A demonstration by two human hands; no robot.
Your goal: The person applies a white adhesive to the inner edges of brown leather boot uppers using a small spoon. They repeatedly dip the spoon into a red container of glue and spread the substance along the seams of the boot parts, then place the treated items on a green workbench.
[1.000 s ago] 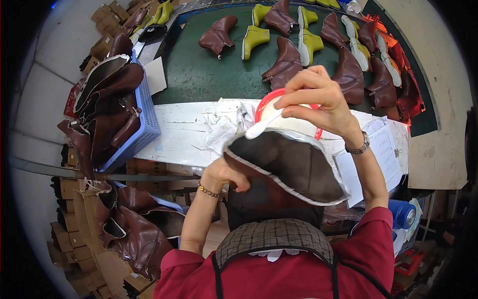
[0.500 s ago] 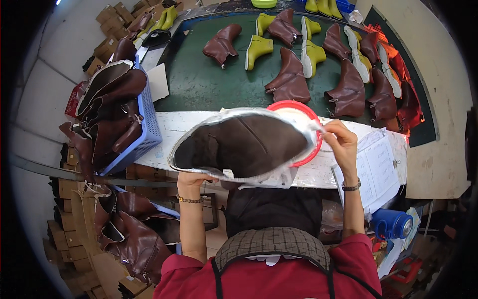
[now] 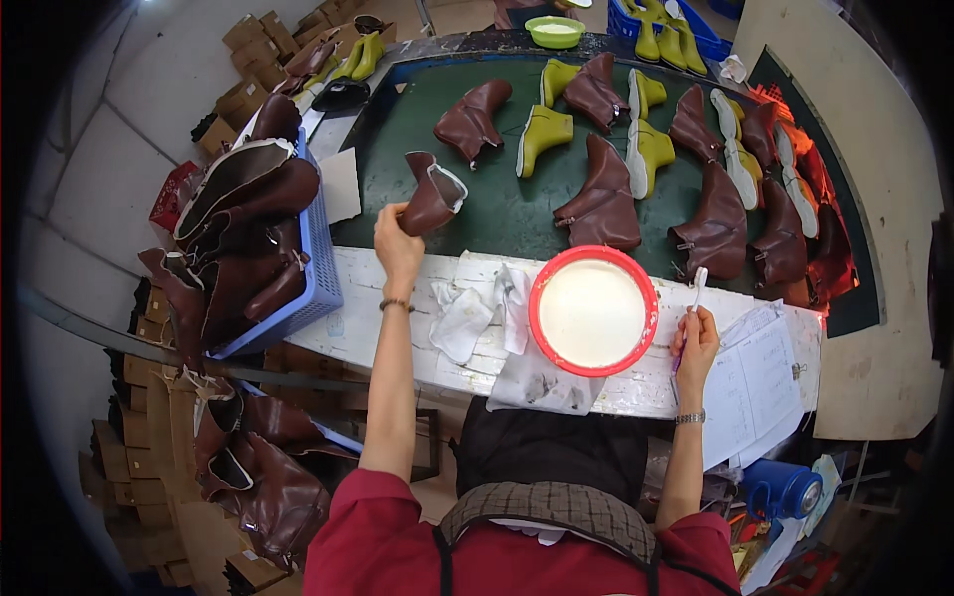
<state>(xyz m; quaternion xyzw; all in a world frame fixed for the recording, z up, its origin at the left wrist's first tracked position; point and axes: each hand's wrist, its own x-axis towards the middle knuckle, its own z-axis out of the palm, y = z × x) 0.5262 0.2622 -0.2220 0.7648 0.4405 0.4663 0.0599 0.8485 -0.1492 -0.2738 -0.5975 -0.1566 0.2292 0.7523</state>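
My left hand (image 3: 398, 248) grips a brown leather boot upper (image 3: 430, 204) by one end, above the near left part of the green work surface (image 3: 397, 119). A pale edge runs around the upper's open end. My right hand (image 3: 696, 343) is closed around a toothbrush (image 3: 700, 286) with a purple handle, its white head pointing up. Between my hands stands a red-rimmed bowl (image 3: 538, 298) of creamy white liquid (image 3: 593, 313). Crumpled white cloths (image 3: 463, 320) lie left of the bowl on the white-painted board (image 3: 368, 323). A stained pale sheet (image 3: 542, 385) hangs at its front edge.
Brown boot uppers (image 3: 601, 199) and yellow-green boot lasts (image 3: 545, 137) lie across the green surface. A blue basket (image 3: 320, 268) full of uppers stands left. Papers (image 3: 745, 382) and a blue jug (image 3: 780, 489) are at right. A green bowl (image 3: 555, 33) sits at the far edge.
The upper in my left hand has moved away and left, from over the bowl to above the green surface. My right hand has drawn down from the upper's edge. The bowl now shows fully.
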